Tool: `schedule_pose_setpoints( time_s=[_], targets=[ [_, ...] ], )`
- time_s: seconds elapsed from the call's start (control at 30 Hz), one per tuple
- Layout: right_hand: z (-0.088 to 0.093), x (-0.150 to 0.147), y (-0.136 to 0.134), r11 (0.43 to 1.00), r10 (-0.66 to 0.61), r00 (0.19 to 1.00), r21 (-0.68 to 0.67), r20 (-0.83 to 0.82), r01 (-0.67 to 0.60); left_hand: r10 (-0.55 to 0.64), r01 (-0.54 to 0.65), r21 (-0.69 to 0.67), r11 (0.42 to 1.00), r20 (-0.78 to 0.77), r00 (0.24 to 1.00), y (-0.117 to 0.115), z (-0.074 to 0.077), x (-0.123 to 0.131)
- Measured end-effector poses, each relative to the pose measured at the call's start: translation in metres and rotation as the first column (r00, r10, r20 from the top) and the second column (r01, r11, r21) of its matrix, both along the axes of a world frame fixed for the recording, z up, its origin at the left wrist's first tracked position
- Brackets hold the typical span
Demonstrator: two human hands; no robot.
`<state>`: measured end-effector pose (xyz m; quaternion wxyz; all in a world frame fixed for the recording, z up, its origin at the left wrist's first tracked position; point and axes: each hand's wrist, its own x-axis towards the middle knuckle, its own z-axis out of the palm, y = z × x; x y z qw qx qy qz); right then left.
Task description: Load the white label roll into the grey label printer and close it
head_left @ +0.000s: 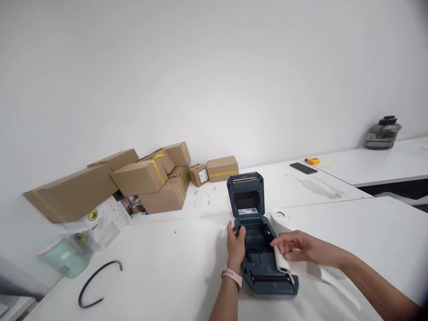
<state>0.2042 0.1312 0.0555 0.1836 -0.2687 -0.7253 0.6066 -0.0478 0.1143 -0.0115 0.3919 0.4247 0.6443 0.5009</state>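
Note:
A dark blue label printer (257, 249) sits open on the white table (160, 267), its lid (246, 194) tilted up at the back. My left hand (236, 246) grips the printer's left side, thumb inside the bay. My right hand (296, 247) pinches a strip of white label paper (282, 261) that lies over the printer's right edge and trails off to the right. A roll of the paper (280, 216) rests just behind the printer. A pink watch (232, 274) is on my left wrist.
Several cardboard boxes (140, 178) are piled against the wall at the left. A mint tape roll (65, 257), a black curved cable (96, 281), label packs (107, 220), a phone (303, 168), a yellow tape measure (312, 161) and a grey appliance (382, 133) lie around.

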Motion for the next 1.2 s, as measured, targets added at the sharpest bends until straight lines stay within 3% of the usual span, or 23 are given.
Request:
schedule_pose_setpoints(
  time_s=[0.2, 0.37, 0.5, 0.6, 0.8, 0.9, 1.0, 1.2],
  targets=[
    [0.024, -0.012, -0.012, 0.97, 0.046, 0.985, 0.227, 0.165, -0.083, 0.002, -0.002, 0.01, 1.0, -0.012, 1.0, 0.003, -0.004, 0.0],
    [0.036, -0.014, -0.009, 0.913, 0.12, 0.937, 0.335, 0.328, -0.234, 0.006, -0.005, 0.017, 1.0, -0.022, 1.0, 0.003, -0.003, 0.0],
    [0.043, -0.021, -0.009, 0.841, 0.104, 0.89, 0.439, 0.443, -0.316, 0.015, -0.015, -0.001, 1.0, -0.035, 0.999, 0.0, 0.003, 0.0],
    [0.044, -0.026, -0.01, 0.789, 0.069, 0.882, 0.515, 0.467, -0.334, 0.017, -0.018, -0.017, 1.0, -0.05, 0.999, -0.001, 0.006, 0.0],
    [0.047, -0.04, 0.005, 0.795, 0.063, 0.902, 0.524, 0.428, -0.304, 0.02, -0.022, -0.025, 0.999, -0.08, 0.997, -0.002, 0.007, 0.0],
    [0.042, -0.057, 0.02, 0.761, 0.03, 0.9, 0.574, 0.435, -0.303, 0.023, -0.026, -0.025, 0.999, -0.085, 0.996, -0.002, 0.006, 0.0],
    [0.029, -0.078, 0.034, 0.697, -0.032, 0.837, 0.613, 0.546, -0.373, 0.029, -0.031, -0.031, 0.999, -0.09, 0.996, -0.001, 0.006, 0.001],
    [0.001, -0.099, 0.052, 0.634, -0.051, 0.737, 0.592, 0.674, -0.497, -0.001, -0.003, -0.029, 1.0, -0.132, 0.991, 0.004, 0.004, 0.001]
  ],
)
